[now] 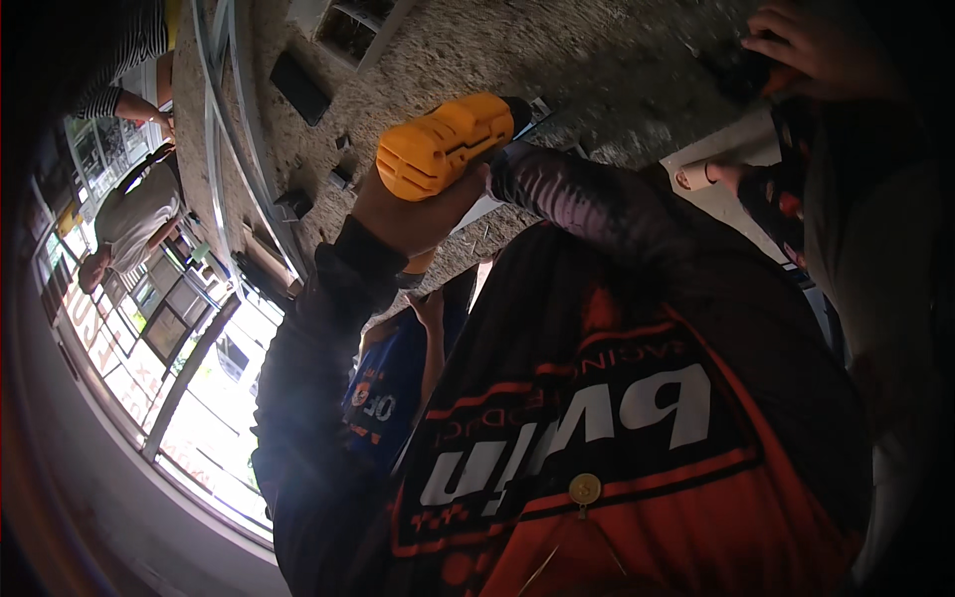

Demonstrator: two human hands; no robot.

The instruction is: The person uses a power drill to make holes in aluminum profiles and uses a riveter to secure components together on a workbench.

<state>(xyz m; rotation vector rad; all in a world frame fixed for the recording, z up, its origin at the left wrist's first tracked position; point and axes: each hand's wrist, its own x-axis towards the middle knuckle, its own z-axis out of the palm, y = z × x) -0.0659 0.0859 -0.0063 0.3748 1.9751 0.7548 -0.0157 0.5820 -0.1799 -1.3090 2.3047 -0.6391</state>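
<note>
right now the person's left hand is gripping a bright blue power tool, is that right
Not quite: the power tool is yellow-orange, not blue, as the head view shows. The person's left hand is indeed gripping it.

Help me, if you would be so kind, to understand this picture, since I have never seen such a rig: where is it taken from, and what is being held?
There is no robot here, only a person working with bare hands. The picture comes from a wide fisheye camera on the person's head, looking down, so straight edges bend near the rim.

The left hand grips a yellow drill. The right sleeve reaches up beside the drill, but the hand itself cannot be made out.

On the rough brown surface lie a dark flat piece and some small dark bits; long metal strips run along the left. Another person's hand shows at upper right.
</note>
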